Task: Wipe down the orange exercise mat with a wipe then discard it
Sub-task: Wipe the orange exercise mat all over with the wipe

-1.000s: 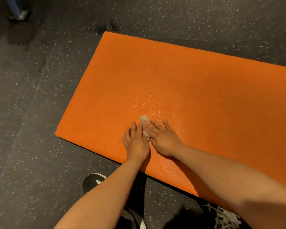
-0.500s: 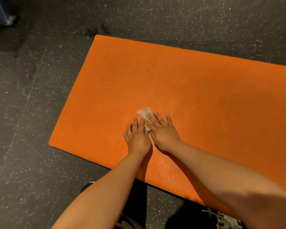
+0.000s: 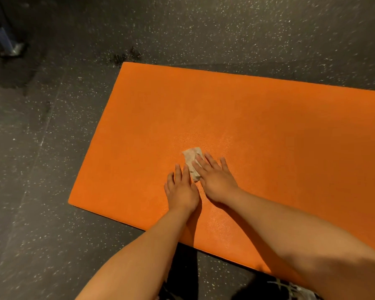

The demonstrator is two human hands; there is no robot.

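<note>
Orange exercise mat (image 3: 268, 137) on a speckled floor (image 3: 41, 169): I press a crumpled wipe (image 3: 192, 158) onto its left half under my flat right hand (image 3: 217, 180), with my flat left hand (image 3: 182, 189) just beside it and neither gripping. Even pressure and overlapping strokes should serve best.

Left forearm (image 3: 139, 258) and right forearm (image 3: 290, 232) bare, reaching forward, converging. Left grip (image 3: 182, 190) palm down, fingers straight, close together. Right grip (image 3: 217, 184) palm down just beside it, fingers straight, slightly spread. Thumb sides nearly touching.
</note>
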